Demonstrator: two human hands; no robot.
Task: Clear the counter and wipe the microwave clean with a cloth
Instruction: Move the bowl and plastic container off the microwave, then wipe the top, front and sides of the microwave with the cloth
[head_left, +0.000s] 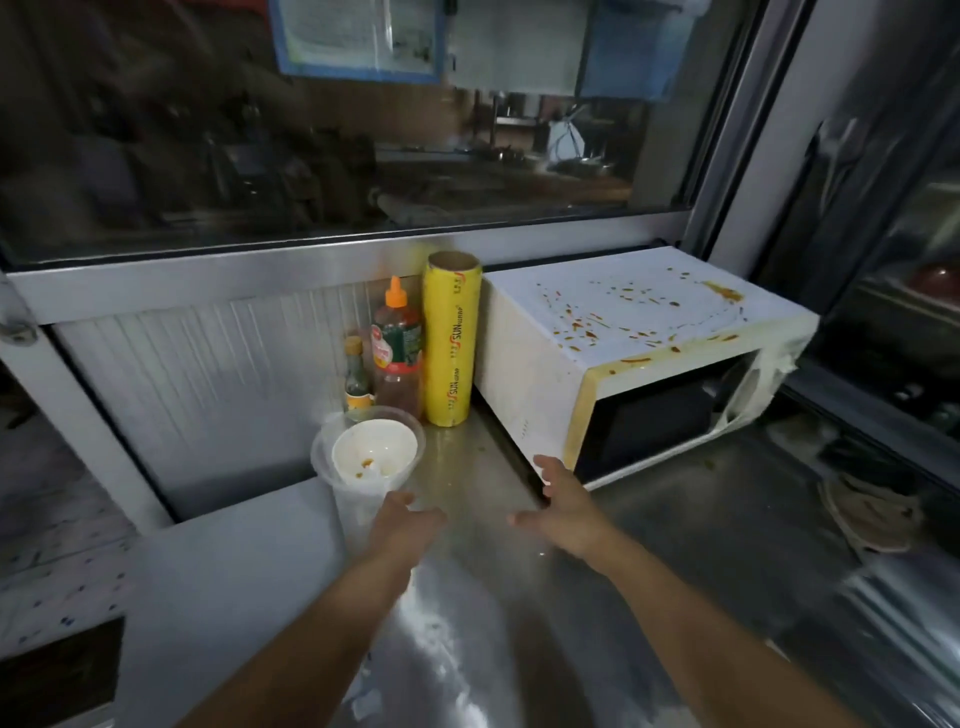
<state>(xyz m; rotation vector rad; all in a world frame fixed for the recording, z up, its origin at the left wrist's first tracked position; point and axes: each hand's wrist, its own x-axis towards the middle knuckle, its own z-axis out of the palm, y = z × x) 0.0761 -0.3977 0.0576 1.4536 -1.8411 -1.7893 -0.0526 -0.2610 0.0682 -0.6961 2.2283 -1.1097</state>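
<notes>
Left hand (402, 525) at the side of the clear cup (363, 499), fingers hidden behind it, so cannot tell whether the grip has closed on it; right hand (566, 506) released, fingers spread, hovering over the steel tabletop (519, 623) just before the microwave's near corner. Cup holds a white bowl (375, 449) with sauce smears; behind it stand a small bottle (356, 379), a sauce bottle (397, 348) and a yellow wrap roll (450, 338), the roll just beside the microwave (623, 332). Microwave sits at right rear of tabletop, its white top spattered with brown sauce, its front yellowed; a cloth (867, 514) lies crumpled well to its right.
</notes>
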